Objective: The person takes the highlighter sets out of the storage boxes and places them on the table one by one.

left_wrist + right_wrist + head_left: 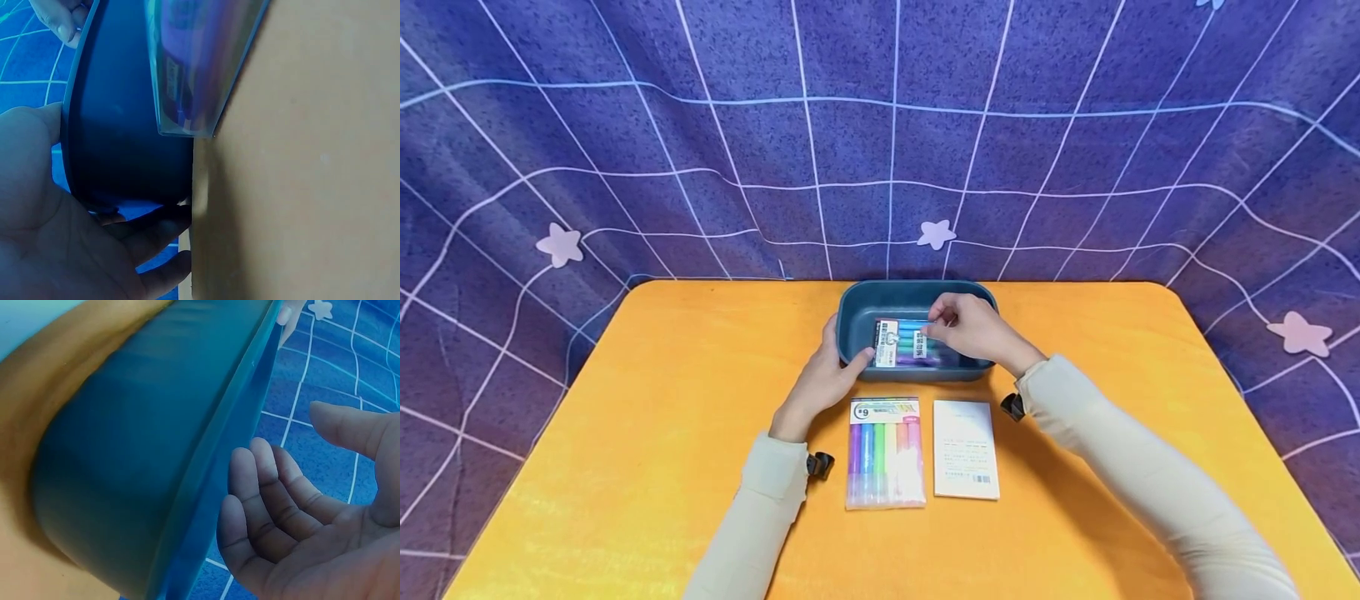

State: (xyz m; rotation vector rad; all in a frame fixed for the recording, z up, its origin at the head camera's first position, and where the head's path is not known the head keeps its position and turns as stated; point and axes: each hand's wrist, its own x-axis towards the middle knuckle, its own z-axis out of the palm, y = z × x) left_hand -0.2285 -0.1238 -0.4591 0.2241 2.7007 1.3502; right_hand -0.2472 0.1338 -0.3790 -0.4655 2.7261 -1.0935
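Note:
A dark blue plastic bin [917, 374] stands at the table's back edge. My left hand [818, 379] grips its left end, thumb over the rim and fingers along the outer wall, as the left wrist view shows too. Inside lies a clear-wrapped pack of blue, green and purple pens [907, 342] with white labels. Above that pack is my right hand [973, 327], reaching over the bin's right side. In the right wrist view its fingers [234, 519] are loosely bent, the thumb stands apart and nothing is between them.
In front of the bin lies a clear pack of several pastel markers [886, 458]. Beside it, to the right, is a white booklet or pad [966, 450] with small print. The table has an orange cover [700, 400]; a blue gridded curtain [850, 142] hangs behind.

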